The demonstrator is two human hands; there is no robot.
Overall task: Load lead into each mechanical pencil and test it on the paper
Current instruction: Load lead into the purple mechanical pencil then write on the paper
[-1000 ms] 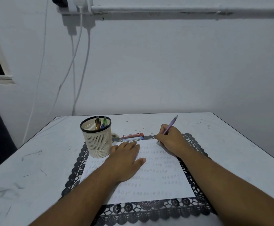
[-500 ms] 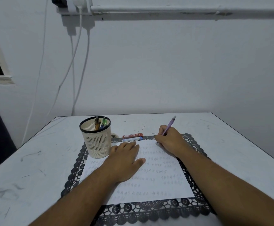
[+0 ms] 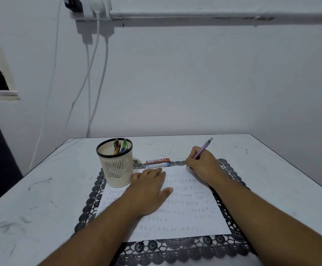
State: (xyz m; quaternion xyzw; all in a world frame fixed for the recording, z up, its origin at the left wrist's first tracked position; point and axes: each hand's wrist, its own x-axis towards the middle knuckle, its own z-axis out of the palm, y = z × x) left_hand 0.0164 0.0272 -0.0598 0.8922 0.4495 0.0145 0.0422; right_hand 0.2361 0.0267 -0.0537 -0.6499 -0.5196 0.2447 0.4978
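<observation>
A white sheet of paper (image 3: 185, 214) with rows of faint pencil marks lies on a black lace mat (image 3: 175, 248). My left hand (image 3: 148, 191) rests flat on the paper, fingers straight. My right hand (image 3: 202, 166) grips a purple mechanical pencil (image 3: 204, 146) at the paper's far right corner; its tip is hidden behind my fingers. A beige mesh cup (image 3: 116, 166) at the mat's far left holds other pencils (image 3: 121, 146). Two lead cases, a red one (image 3: 158, 160) and a blue one (image 3: 157, 165), lie just beyond the paper.
The white table (image 3: 41, 198) is scuffed, with a few loose lead pieces (image 3: 164, 155) beyond the cases. A small round thing (image 3: 136, 161) sits behind the cup. White cables (image 3: 91, 83) hang down the wall from a socket at top left.
My right hand and the purple pencil have shifted slightly left along the paper's far edge. My left hand stays flat on the paper.
</observation>
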